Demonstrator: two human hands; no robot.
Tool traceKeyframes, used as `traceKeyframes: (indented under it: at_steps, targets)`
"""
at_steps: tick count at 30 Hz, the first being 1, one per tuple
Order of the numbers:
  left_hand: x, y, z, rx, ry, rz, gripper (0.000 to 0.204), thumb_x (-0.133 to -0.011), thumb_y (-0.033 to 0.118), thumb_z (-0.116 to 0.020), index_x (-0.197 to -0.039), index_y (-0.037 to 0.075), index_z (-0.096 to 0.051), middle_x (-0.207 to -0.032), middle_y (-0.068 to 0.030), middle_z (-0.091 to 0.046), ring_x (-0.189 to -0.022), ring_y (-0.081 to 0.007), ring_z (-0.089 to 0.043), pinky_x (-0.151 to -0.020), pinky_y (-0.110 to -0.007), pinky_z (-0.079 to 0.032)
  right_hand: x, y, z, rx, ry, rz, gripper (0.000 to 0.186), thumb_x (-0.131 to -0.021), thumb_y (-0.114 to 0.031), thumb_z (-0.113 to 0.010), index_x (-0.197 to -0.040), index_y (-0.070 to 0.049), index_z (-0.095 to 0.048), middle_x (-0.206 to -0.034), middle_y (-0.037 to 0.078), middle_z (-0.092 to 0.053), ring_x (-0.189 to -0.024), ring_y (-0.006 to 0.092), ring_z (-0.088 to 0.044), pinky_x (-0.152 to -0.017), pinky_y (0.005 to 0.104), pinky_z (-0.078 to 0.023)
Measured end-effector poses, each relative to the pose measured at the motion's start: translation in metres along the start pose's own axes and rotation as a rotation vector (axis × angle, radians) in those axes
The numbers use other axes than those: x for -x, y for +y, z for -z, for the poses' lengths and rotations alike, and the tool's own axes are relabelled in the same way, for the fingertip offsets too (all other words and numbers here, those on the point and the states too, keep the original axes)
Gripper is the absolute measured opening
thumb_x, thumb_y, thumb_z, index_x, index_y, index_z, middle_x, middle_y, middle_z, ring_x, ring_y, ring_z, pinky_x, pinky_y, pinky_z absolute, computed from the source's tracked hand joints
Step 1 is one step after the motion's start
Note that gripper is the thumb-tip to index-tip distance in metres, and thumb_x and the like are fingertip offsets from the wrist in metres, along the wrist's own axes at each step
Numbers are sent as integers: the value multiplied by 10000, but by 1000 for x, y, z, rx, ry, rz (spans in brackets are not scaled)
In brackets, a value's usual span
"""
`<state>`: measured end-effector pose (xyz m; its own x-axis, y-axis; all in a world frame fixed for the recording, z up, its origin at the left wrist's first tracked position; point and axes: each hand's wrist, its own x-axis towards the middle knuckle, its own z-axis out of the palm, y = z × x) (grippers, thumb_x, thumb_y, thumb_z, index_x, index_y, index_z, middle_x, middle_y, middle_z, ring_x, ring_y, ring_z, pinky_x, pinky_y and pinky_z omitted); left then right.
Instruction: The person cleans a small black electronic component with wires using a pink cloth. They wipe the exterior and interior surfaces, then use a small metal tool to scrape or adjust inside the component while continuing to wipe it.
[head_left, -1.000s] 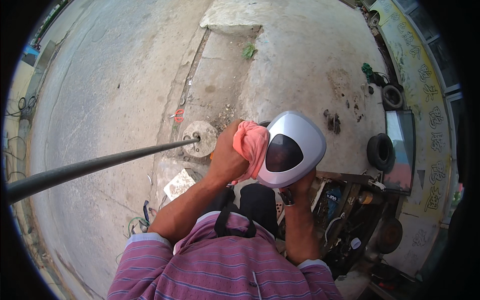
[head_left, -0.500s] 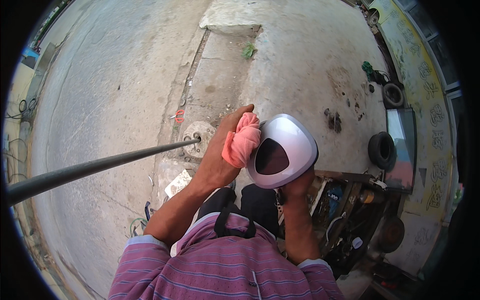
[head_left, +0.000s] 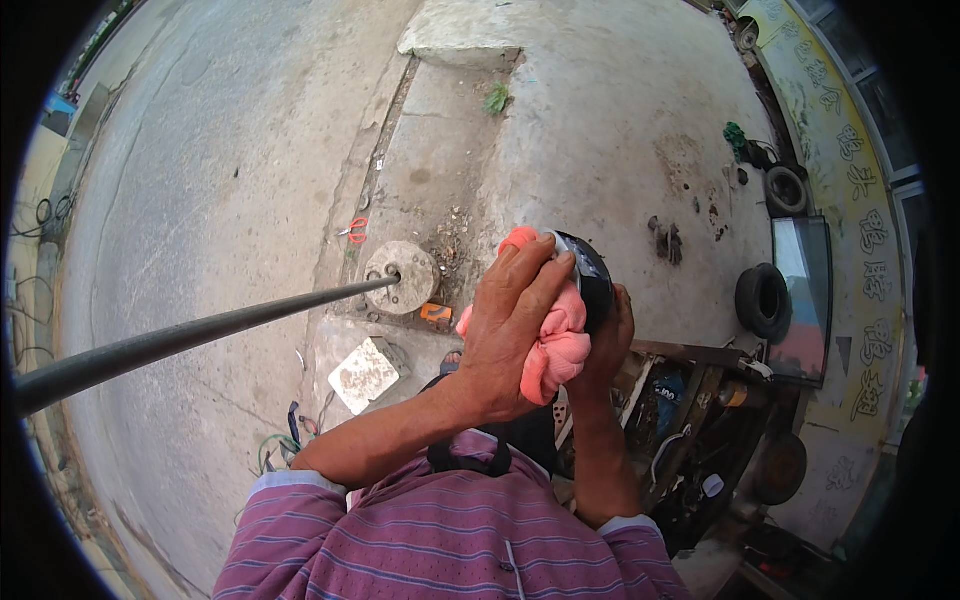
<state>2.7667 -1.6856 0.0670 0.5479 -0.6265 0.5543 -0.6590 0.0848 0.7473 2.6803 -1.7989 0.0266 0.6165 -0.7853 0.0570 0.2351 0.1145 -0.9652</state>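
The fingers of my left hand (head_left: 505,325) are bent over a crumpled pink cloth (head_left: 555,360), pressing it onto a silver-and-black housing (head_left: 590,280). Its dark side faces up at the right, while much of the silver part is hidden under the cloth and hand. My right hand (head_left: 610,340) grips the housing from the right side, low down. Both forearms come up from the lower edge, in front of a striped purple shirt.
A long metal pole (head_left: 200,330) rises from a round concrete base (head_left: 415,262) at my left. Red-handled scissors (head_left: 356,230), a white block (head_left: 360,375) and an orange item (head_left: 437,313) lie around it. At right are a cluttered frame (head_left: 665,450), tyres (head_left: 760,300), a glass pane (head_left: 800,280) and a signboard.
The housing has tipped so its silver face with the dark window no longer shows. My left hand and cloth have moved right, over it.
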Motion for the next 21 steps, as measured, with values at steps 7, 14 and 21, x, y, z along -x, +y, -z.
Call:
traceKeyframes:
  at_steps: [7,14,21]
  targets:
    - [-36,-27,3,197,26,313,394,-959,229,-557,-1286,7,-548,-1314,-147,-561,-1229,-277,-524,-1063,-379,-377,17,-19,0,-185,12,-58,209,-1034,-179,-447,-1000,-24,-584,-911,27,-607,-844,88,-570,-779,269,-483]
    - [-24,-26,1,252,-73,334,414,-988,242,-527,-1325,2,-508,-1310,-171,-526,-1212,-307,-502,-1044,-385,-378,16,-22,-4,398,69,196,233,-1024,-186,-472,-935,-10,-596,-842,7,-572,-770,86,-523,-734,267,-462]
    - [20,23,-13,24,99,-86,544,-879,123,-676,-1380,-4,-504,-1474,-236,-400,-1347,-392,-431,-1135,-498,-305,11,-15,6,442,61,129,179,-983,-138,-519,-987,14,-614,-895,58,-590,-831,135,-552,-747,286,-460]
